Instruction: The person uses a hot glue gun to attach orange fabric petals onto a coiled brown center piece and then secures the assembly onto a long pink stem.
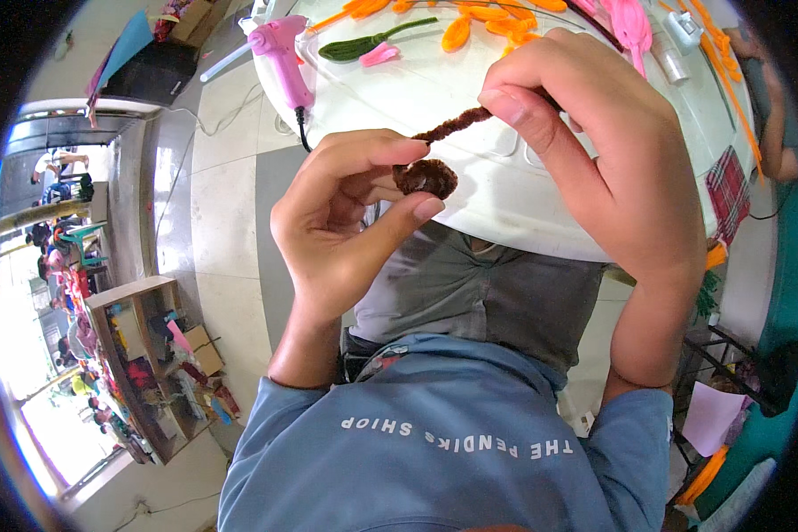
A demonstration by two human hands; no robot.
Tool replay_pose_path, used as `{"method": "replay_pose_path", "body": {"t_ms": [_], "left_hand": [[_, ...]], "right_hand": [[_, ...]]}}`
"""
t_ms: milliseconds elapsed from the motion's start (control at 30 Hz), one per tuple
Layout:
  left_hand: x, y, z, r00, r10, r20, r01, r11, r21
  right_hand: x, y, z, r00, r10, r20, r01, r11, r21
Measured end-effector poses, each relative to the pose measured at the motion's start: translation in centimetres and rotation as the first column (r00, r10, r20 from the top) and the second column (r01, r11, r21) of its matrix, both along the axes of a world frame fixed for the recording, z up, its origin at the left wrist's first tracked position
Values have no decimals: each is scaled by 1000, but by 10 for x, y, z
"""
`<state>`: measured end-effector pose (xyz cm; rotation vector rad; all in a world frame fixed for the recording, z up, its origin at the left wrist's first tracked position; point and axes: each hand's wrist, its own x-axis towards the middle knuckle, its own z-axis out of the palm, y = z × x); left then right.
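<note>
Between the thumb and fingers of my left hand (346, 208) is a small coil of dark brown fuzzy pipe cleaner (426, 178), with a shiny patch in its middle. From the coil a twisted brown strand (457, 125) rises toward the right. My right hand (594, 133) pinches the far end of that strand between thumb and forefinger; its tip is hidden behind the fingers. Both hands are above the near part of a white round table (363, 97). A green pipe-cleaner leaf (350, 48) and a small pink piece (379, 55) rest on the table beyond my left hand.
A pink glue gun (280, 53) stands at the table's left edge, its black cord hanging down. Orange pipe-cleaner petals (457, 34) and a pink bundle (629, 27) lie at the back. A wooden shelf (142, 355) is on the left. Another person's arm (776, 133) shows at far right.
</note>
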<state>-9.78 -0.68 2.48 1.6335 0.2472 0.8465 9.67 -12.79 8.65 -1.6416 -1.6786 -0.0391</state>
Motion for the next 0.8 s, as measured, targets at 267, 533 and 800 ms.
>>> {"method": "replay_pose_path", "body": {"t_ms": [267,533,800], "left_hand": [[10,1,-1,1000,-16,-8,16,1000,-5],[11,-2,3,999,-45,20,49,954,-297],[15,-4,7,988,-50,-147,5,955,-297]], "right_hand": [[13,-2,-12,998,5,-55,-4,1000,13],[11,-6,-3,998,-25,-58,24,999,-29],[1,-3,2,998,-41,-47,44,997,59]]}}
